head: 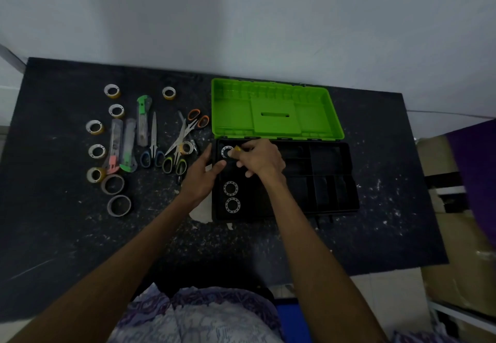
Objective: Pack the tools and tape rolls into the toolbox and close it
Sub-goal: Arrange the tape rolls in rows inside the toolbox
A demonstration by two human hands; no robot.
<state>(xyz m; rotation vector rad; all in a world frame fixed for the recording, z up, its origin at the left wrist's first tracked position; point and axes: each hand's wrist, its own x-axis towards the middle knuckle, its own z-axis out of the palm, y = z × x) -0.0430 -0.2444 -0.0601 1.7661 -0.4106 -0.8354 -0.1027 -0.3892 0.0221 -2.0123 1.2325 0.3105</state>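
Note:
The black toolbox stands open on the table, its green lid laid back. My right hand pinches a tape roll at the far left corner of the box. Two more tape rolls lie in the near left compartment. My left hand rests with straight fingers against the box's left wall. To the left on the table lie several tape rolls, utility knives and scissors.
The dark speckled table ends near my body and at the right. Two larger tape rolls sit at the near left. Cardboard boxes and a purple object stand to the right of the table. A wall rises behind.

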